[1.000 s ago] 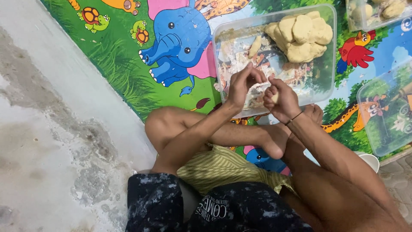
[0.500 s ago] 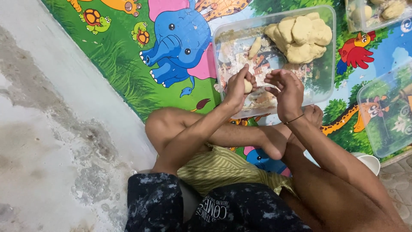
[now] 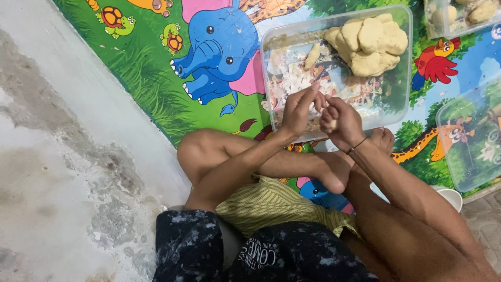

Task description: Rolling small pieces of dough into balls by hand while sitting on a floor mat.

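Left hand [image 3: 298, 110]: up over the near edge of the clear tub [image 3: 402, 62], fingers curled in toward the other hand; grip looks pressed on a small bit of dough [image 3: 331, 123], though most of that bit is hidden.
Right hand [image 3: 342, 121]: knuckle to knuckle w/ the left, fingers closed round the same bit of dough, a pale corner peeking out by the thumb. Thin band on the wrist.
Dough lump [image 3: 369, 44]: big pale mass, far right corner of the tub, well apart from both hands. Looks like most of it is not yet worked.
Small strip [image 3: 312, 55]: one loose piece lying on the tub floor, left of the lump.
Tub floor: smeared w/ flour and scraps; no row of finished pieces in it that I can see.
Progress, my read: early to mid – one bit in the hands, bulk left.
Second tub [image 3: 456, 15]: top right, more dough inside, untouched.
Lid [image 3: 469, 136]: clear, lying on the play mat [image 3: 156, 78] to the right.
Person: sits cross-legged on the mat, bare floor [image 3: 57, 156] at left.
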